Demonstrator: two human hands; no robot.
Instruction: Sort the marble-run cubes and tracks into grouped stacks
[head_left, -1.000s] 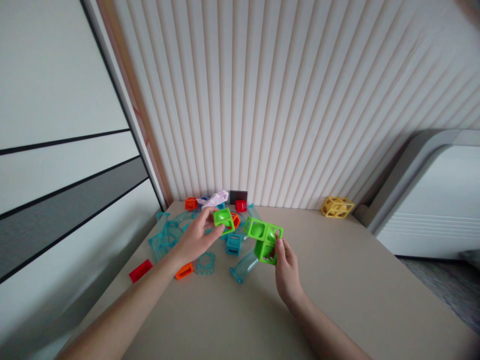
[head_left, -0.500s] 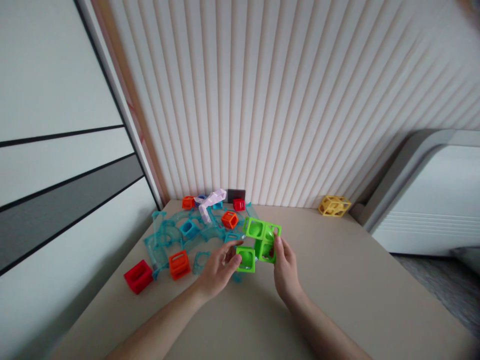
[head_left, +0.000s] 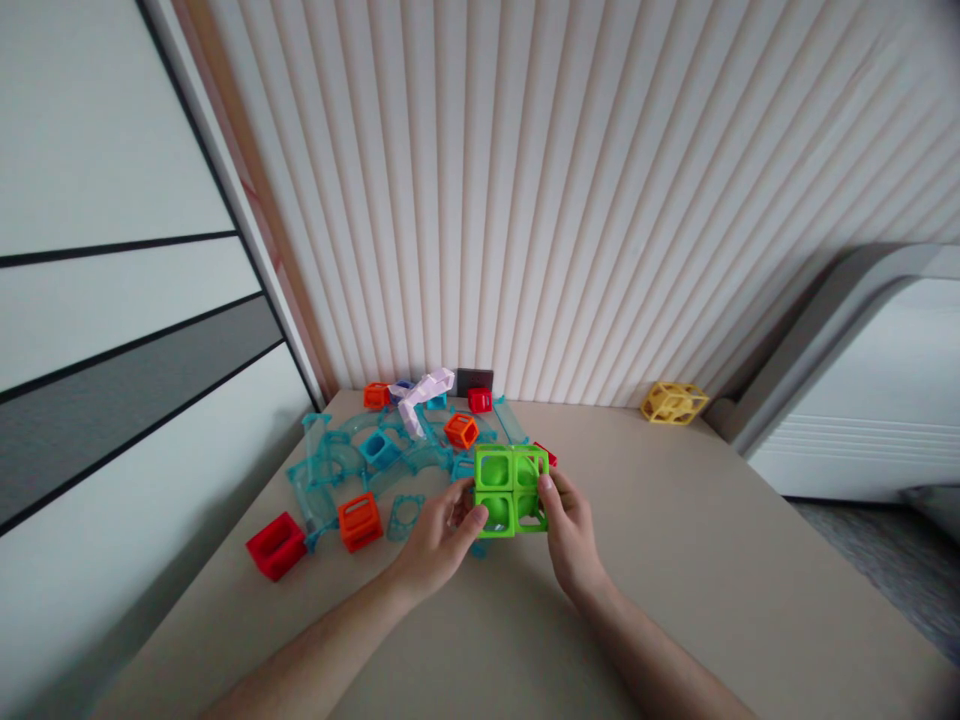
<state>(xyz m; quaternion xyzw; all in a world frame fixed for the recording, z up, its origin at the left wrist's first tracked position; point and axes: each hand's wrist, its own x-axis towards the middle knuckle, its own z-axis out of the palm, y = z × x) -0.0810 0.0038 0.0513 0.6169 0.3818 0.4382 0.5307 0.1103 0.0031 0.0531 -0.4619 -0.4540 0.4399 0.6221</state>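
Note:
Between my hands, above the table, several green hollow cube blocks (head_left: 512, 491) stand together as a two-by-two square. My left hand (head_left: 439, 535) is closed on the lower left green block, thumb on its front. On the other side my right hand (head_left: 568, 525) grips the right-hand green blocks, its thumb at their edge. Fingers behind the blocks are hidden. A red block (head_left: 546, 455) shows partly behind the upper right corner of the square. Left of my left hand lie an orange block (head_left: 360, 522) and a flat clear-blue piece (head_left: 406, 518).
Clear-blue track pieces (head_left: 330, 465) spread over the table's left (head_left: 675, 560). A red block (head_left: 276, 546) lies at the near left. A pale purple zigzag piece (head_left: 420, 400) and a dark flat object (head_left: 475, 382) are by the ribbed wall. A yellow frame (head_left: 674, 402) sits back right.
The lower left green block, apart from the others before, now sits against them, making a square. The green blocks have turned more upright. A red block has come into view behind them.

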